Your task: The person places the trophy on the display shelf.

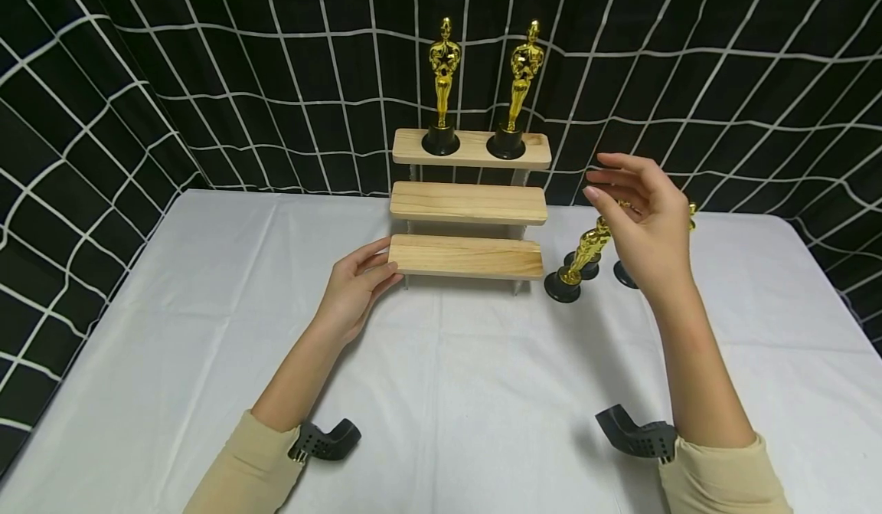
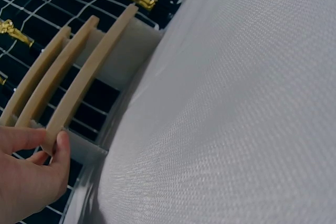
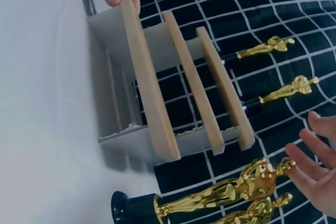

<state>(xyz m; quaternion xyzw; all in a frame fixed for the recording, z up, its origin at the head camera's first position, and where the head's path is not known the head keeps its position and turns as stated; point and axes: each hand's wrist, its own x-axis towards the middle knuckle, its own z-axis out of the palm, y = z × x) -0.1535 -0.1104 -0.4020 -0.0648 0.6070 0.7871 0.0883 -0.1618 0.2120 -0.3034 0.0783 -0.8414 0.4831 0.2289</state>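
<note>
A three-tier wooden display stand (image 1: 468, 257) has two gold statuettes upright on its top shelf, one left (image 1: 444, 60) and one right (image 1: 527, 63). My left hand (image 1: 357, 288) pinches the left end of the lowest shelf, thumb on the near side, as the left wrist view also shows. To the right of the stand, several more gold statuettes (image 1: 587, 258) with round black bases stand on the table, partly hidden behind my right hand (image 1: 654, 227). That hand is raised over them, fingers bent loosely and apart from the thumb, with nothing between them.
A white cloth (image 1: 441, 391) covers the table. Black fabric with a white grid (image 1: 289, 62) hangs behind and at both sides, close to the stand's back. Each forearm carries a dark wrist mount, left (image 1: 327, 441) and right (image 1: 637, 433).
</note>
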